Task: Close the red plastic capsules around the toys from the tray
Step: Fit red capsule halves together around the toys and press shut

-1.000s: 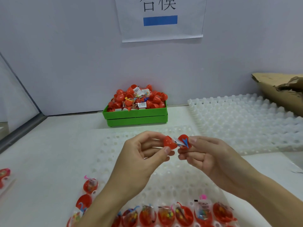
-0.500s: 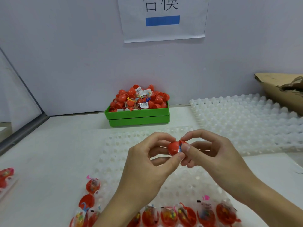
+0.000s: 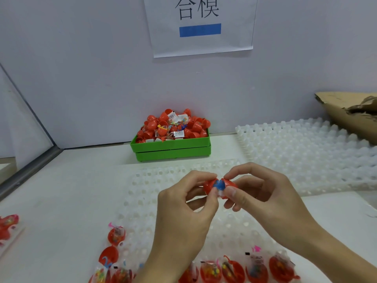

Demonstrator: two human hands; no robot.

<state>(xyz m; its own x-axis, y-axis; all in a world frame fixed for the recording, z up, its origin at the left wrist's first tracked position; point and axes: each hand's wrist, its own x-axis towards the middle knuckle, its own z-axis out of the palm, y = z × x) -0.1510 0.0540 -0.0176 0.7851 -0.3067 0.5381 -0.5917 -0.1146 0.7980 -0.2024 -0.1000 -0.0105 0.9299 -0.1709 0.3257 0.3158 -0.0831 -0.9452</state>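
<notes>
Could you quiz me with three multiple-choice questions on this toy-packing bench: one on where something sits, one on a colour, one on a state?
1. Where is the green bin?
A. against the back wall
B. under the hands
C. on the cardboard

2. What colour is the bar on the wall sign?
A. red
B. blue
C. green

3. The capsule held by the left hand and right hand is:
A. fully closed
B. in two far-apart halves
C. nearly shut, toy showing

Answers: 1 A, it stands by the wall. 2 B, plainly blue. 3 C, blue toy and wrapper peek from the seam.

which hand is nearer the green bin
Left. The left hand sits almost straight in front of the green bin; the right hand is farther off to its right.
</notes>
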